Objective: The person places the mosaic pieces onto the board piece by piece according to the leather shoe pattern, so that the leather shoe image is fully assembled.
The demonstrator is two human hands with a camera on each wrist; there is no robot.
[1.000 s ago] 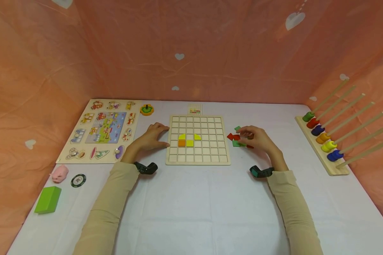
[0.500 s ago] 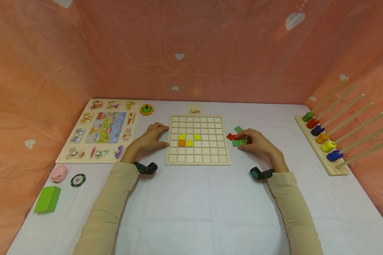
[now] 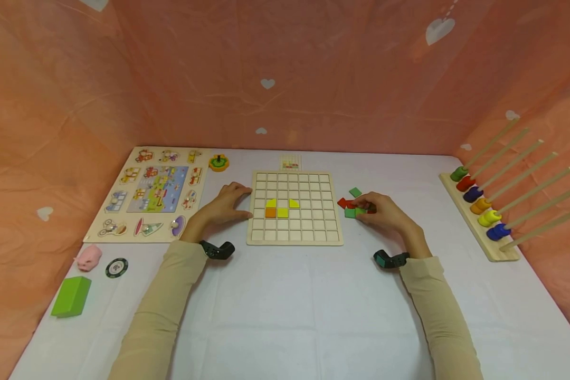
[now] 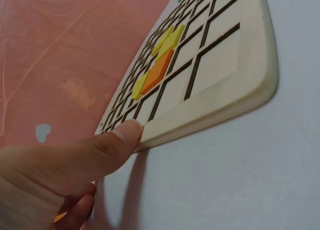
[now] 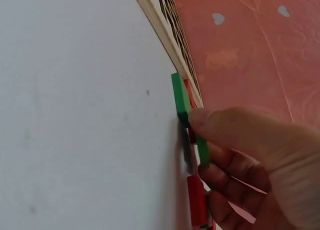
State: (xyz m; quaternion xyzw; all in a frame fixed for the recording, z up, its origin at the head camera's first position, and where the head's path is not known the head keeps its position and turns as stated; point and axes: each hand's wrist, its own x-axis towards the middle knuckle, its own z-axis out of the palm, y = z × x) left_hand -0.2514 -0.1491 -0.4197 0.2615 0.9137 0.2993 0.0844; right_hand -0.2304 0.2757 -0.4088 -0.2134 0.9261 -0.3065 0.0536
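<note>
A wooden grid board (image 3: pixel 294 237) lies mid-table, with an orange square tile (image 3: pixel 271 212), a yellow square tile (image 3: pixel 282 212) and two curved yellow tiles (image 3: pixel 294 203) in its cells. My left hand (image 3: pixel 225 205) touches the board's left edge with thumb and fingertips spread apart; the left wrist view shows the thumb (image 4: pixel 127 132) against the rim. Right of the board, my right hand (image 3: pixel 382 212) pinches a green tile (image 5: pixel 202 150). Another green tile (image 5: pixel 180 97) meets the thumb tip. Red tiles (image 3: pixel 345 203) lie beside these, partly hidden by the fingers.
A lone green tile (image 3: pixel 355 192) lies behind the pile. Behind the board is a small pattern card (image 3: pixel 291 162). A picture puzzle (image 3: pixel 157 190), pink pig (image 3: pixel 89 258), round chip (image 3: pixel 116 268) and green block (image 3: pixel 71 296) stand left. A peg stand (image 3: pixel 480 216) is at right.
My right hand has come slightly nearer the front and its thumb has closed in on the green tiles. The lone green tile behind the pile is more exposed. My left hand stays put.
</note>
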